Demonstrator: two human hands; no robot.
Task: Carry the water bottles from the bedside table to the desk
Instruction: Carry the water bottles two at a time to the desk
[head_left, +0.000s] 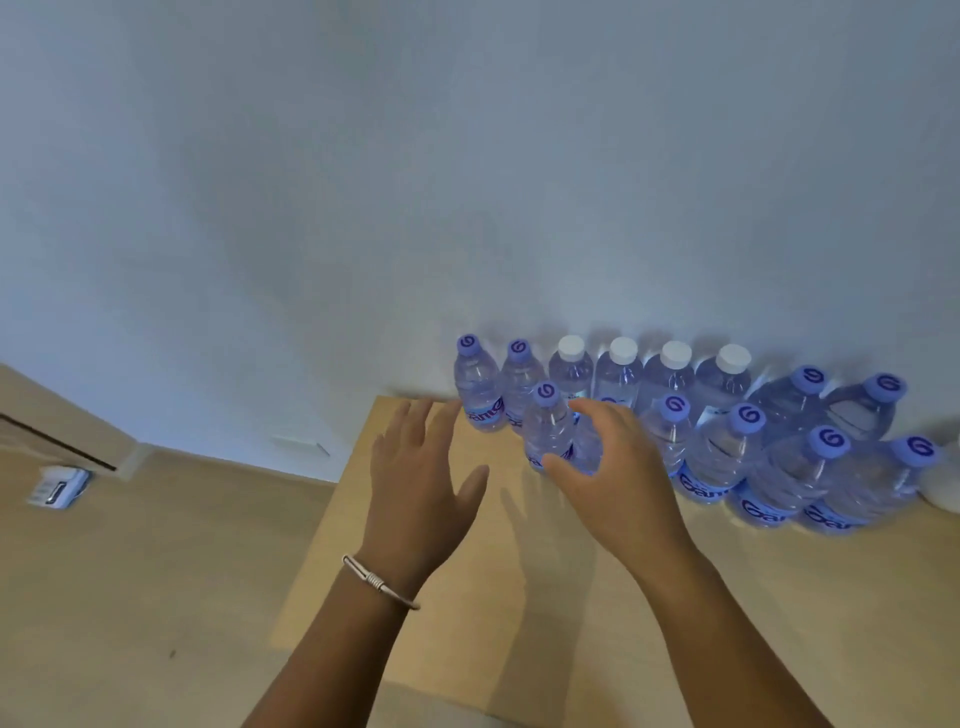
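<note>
The front bottle (548, 428) stands upright on the table (519, 571), a little ahead of the other bottles (727, 415) packed in rows against the wall (467, 182), so it's the easy one to take first. The right hand (613, 467) is cupped wide around it, thumb low by the label and fingers arched near the shoulder, though I can't tell if it's touching yet. The left hand (421, 467) hovers flat and spread just beside it, holding nothing, likely ready to steady it.
</note>
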